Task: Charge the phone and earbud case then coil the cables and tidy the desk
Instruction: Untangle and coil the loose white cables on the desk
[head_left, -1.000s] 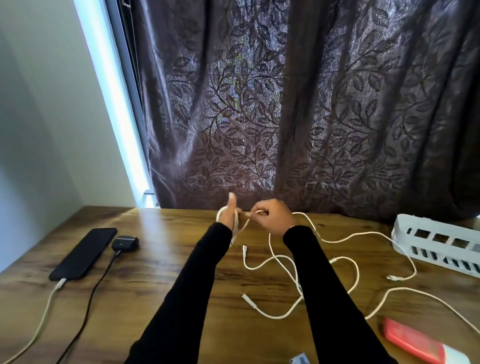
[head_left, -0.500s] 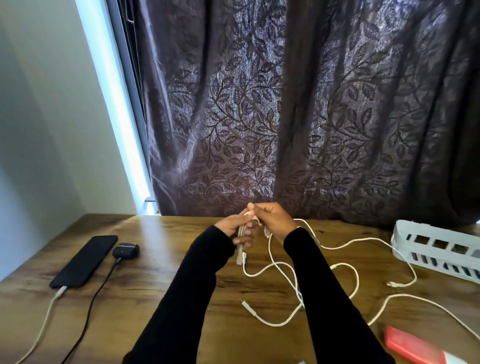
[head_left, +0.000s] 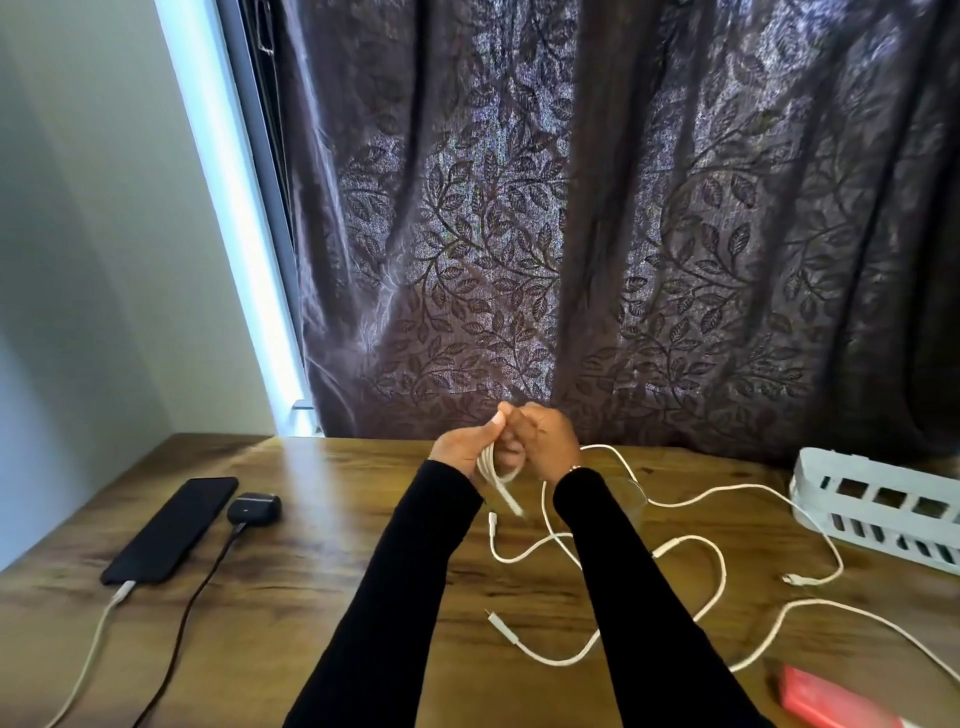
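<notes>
Cables in white (head_left: 691, 587) sprawl across the wooden desk (head_left: 322, 561), which stands against a dark leaf-patterned curtain (head_left: 597, 234) and a pale wall (head_left: 93, 234). Far centre, left hand (head_left: 467, 447) and right hand (head_left: 545, 439) meet, both gripping a small white coil (head_left: 496, 470). Left lie phone (head_left: 171, 527) and earbud case (head_left: 253, 508), both plugged in; far right, a white basket (head_left: 878, 506).

Two hands (head_left: 519, 441), one phone (head_left: 174, 527), one earbud case (head_left: 253, 508), one black cable (head_left: 197, 603), several white cables (head_left: 691, 587), one basket (head_left: 878, 506), one red item (head_left: 826, 699).
</notes>
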